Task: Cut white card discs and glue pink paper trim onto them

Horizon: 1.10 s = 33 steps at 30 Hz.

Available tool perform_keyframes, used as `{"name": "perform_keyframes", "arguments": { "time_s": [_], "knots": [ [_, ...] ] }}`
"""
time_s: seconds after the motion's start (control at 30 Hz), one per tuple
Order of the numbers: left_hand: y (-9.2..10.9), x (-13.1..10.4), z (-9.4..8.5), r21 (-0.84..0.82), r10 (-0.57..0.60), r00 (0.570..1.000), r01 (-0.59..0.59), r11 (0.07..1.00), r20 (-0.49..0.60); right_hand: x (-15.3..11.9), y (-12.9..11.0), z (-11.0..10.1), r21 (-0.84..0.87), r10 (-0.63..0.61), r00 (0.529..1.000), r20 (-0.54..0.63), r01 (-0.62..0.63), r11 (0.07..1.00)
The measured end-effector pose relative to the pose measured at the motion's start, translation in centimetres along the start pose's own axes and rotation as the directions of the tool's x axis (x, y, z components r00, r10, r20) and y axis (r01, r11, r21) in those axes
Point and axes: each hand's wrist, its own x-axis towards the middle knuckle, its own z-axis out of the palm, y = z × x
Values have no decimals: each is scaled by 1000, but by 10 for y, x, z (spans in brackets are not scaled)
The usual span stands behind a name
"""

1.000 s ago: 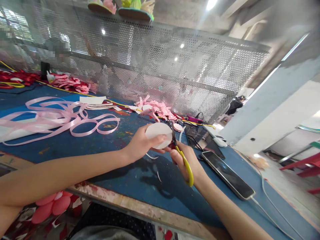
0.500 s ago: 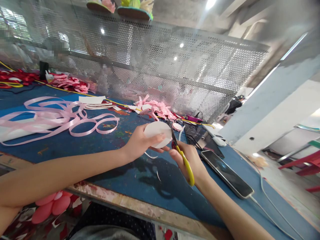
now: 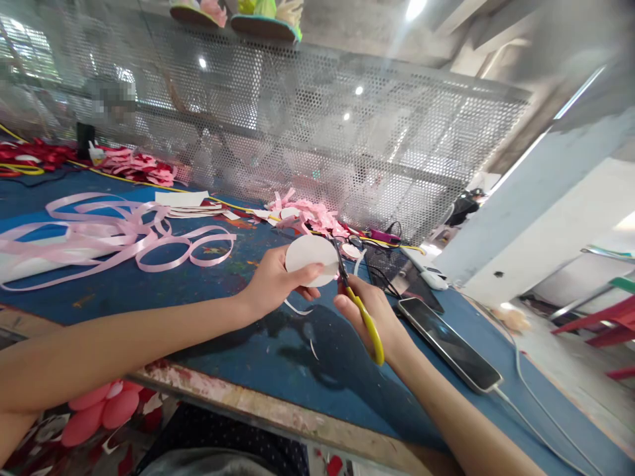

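Observation:
Between its thumb and fingers, my left hand (image 3: 278, 281) pinches a round white paper disc (image 3: 310, 254) above the blue table (image 3: 223, 350). My right hand (image 3: 370, 311) is wrapped round the yellow handles of a pair of scissors (image 3: 367, 324). The dark blades meet the disc's right edge; how far apart they are is hard to tell. A thin curved white paper strip (image 3: 297, 309) shows just below the disc, and a smaller sliver (image 3: 314, 349) lies nearer the front edge.
Pink ribbon (image 3: 163, 254) lies in loops at the left. White cards (image 3: 186, 199) and pink cut pieces (image 3: 312, 213) are further back, before a perforated metal screen (image 3: 307, 132). A phone (image 3: 449, 344) with a cable lies at the right.
My left hand has tilted the disc slightly and shifted it a little up, its fingers drawn in beneath. My right hand and the scissors have barely moved.

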Motion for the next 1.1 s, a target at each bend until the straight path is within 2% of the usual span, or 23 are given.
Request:
{"name": "perform_keyframes", "arguments": {
  "time_s": [0.27, 0.5, 0.7, 0.97, 1.1],
  "knots": [
    [-1, -1, 0, -3, -16, 1000, 16, 1000, 21, -2, 1, 6, 20, 13, 999, -35, -13, 1000],
    [0, 0, -1, -42, -26, 998, 29, 999, 57, -2, -1, 4, -39, 27, 997, -68, -30, 999],
    [4, 0, -1, -34, -40, 998, 42, 999, 56, -1, 0, -1, -38, 42, 999, -23, -42, 998],
    [5, -2, -1, 22, 10, 999, -11, 1000, 41, -1, -3, -3, -29, 65, 998, -17, -66, 997],
    [3, -3, 0, 54, 9, 999, -11, 998, 41, -3, -3, -2, 52, 59, 998, 26, -61, 997]
  ]
}}
